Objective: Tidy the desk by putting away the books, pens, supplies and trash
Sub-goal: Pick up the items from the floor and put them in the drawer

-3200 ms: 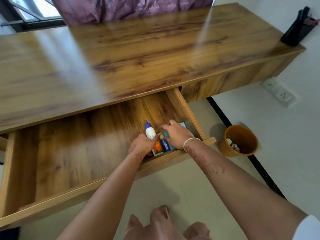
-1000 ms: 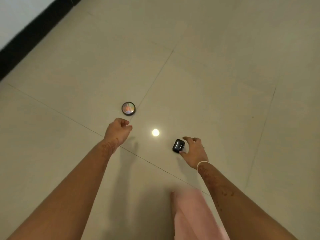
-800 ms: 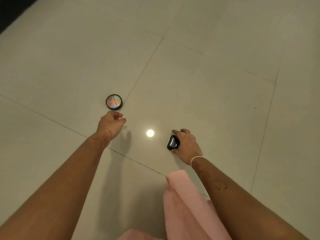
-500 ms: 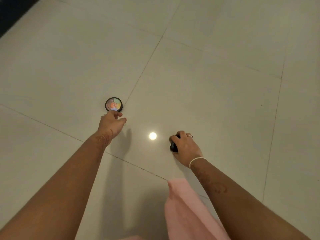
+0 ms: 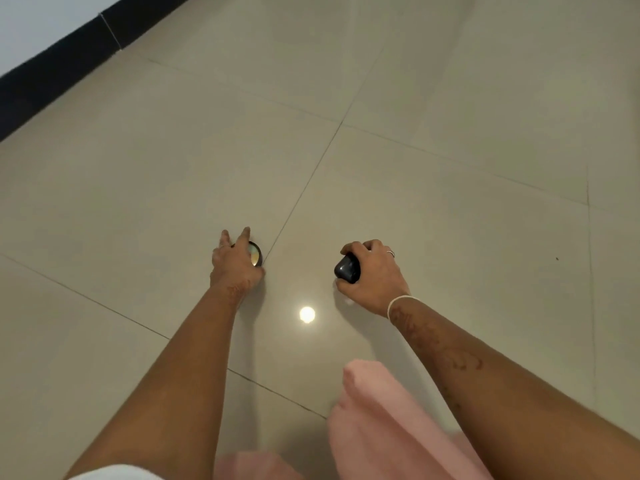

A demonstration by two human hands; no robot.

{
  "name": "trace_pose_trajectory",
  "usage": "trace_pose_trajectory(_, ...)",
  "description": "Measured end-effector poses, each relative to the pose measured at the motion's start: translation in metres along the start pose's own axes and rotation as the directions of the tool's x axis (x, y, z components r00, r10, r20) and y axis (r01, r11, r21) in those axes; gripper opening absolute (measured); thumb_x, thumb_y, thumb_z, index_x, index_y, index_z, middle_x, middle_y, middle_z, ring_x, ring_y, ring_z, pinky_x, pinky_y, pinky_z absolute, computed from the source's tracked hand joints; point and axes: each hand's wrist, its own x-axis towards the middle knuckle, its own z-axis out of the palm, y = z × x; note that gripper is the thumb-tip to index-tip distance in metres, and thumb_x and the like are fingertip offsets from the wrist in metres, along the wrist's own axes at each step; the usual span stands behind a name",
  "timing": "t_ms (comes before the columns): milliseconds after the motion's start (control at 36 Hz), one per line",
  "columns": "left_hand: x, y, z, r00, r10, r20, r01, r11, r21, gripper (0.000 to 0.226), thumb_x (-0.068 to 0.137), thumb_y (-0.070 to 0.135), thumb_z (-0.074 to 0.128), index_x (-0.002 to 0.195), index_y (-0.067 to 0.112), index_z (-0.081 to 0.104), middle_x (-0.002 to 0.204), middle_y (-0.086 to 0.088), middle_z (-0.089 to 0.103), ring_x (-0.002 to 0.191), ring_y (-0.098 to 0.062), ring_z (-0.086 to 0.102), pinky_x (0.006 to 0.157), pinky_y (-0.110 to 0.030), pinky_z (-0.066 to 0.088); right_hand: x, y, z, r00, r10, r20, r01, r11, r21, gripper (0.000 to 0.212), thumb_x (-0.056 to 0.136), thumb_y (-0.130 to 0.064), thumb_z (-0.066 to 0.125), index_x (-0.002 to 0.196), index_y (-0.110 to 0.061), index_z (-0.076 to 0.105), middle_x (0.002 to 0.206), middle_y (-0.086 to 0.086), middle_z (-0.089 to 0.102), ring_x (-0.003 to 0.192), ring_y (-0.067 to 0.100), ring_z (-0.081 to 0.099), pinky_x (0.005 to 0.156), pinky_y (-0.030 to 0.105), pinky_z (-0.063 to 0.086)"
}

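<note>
Black case (image 5: 347, 269) in right hand (image 5: 372, 273), floor tiles (image 5: 450, 220)

Indoor room, looks domestic, but can't pin it down further from this view. Evidence: large glossy beige floor tiles (image 5: 433, 202) with thin dark grout lines, a black skirting band (image 5: 52, 67) along the base of a white wall (image 5: 31, 19) at top left, and the round reflection of a ceiling light (image 5: 307, 314) on the tile. No machinery, shelving or signage in shot. The person is low to the floor in loose pink fabric clothing (image 5: 388, 431), bare forearms, casual rather than work gear.
</note>
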Motion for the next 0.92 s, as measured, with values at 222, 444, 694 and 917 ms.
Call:
trace_pose_trajectory(222, -0.007, 0.003, -0.007, 0.999, 0.027, -0.045, -0.025, 0.999, 0.037, 0.086, 0.084, 0.032, 0.072, 0.15, 0.01, 0.023, 0.148, -0.017, 0.029, 0.132, -0.037, 0.031, 0.103, -0.044, 0.039, 0.013, -0.015, -0.003, 0.999, 0.041, -0.029, -0.039, 0.996, 0.08, 0.066, 0.069, -0.034, 0.074, 0.129, -0.023, 0.048, 0.12, 0.0, 0.044, 0.116, 0.022, 0.04, 0.089, 0.026, 0.04)
trace_pose_trajectory(444, -0.089, 0.029, -0.093, 0.959, -0.283, -0.036, 0.2, 0.758, -0.621, 0.076, 0.066, 0.033, 0.083, 0.13, 0.017, 0.045, 0.127, -0.006, 0.048, 0.102, -0.021, 0.054, 0.086, -0.03, 0.049, -0.028, -0.127, -0.066, 0.999, 0.042, 0.006, -0.04, 0.912, 0.408, 0.055, 0.065, -0.021, 0.081, 0.111, -0.024, 0.051, 0.109, 0.001, 0.049, 0.087, 0.011, 0.053, 0.076, 0.02, 0.044)
trace_pose_trajectory(694, -0.241, 0.079, -0.335, 0.918, -0.397, 0.018, 0.202, 0.427, -0.882, 0.072, 0.063, 0.034, 0.09, 0.117, 0.021, 0.044, 0.103, -0.002, 0.057, 0.083, -0.013, 0.061, 0.061, -0.027, 0.058, -0.108, -0.323, -0.234, 0.994, -0.012, 0.108, -0.055, 0.798, 0.599, 0.058, 0.065, -0.021, 0.085, 0.112, -0.021, 0.052, 0.107, 0.002, 0.058, 0.094, 0.02, 0.062, 0.08, 0.035, 0.057)
trace_pose_trajectory(917, -0.394, 0.087, -0.544, 0.878, -0.474, -0.06, 0.119, 0.339, -0.933, 0.072, 0.066, 0.035, 0.088, 0.121, 0.02, 0.044, 0.115, -0.005, 0.055, 0.098, -0.02, 0.062, 0.062, -0.028, 0.058, -0.189, -0.497, -0.375, 0.935, -0.187, 0.302, -0.108, 0.661, 0.743, 0.029, 0.093, -0.017, 0.062, 0.121, -0.017, 0.056, 0.122, 0.012, 0.052, 0.103, 0.026, 0.062, 0.064, 0.029, 0.06)
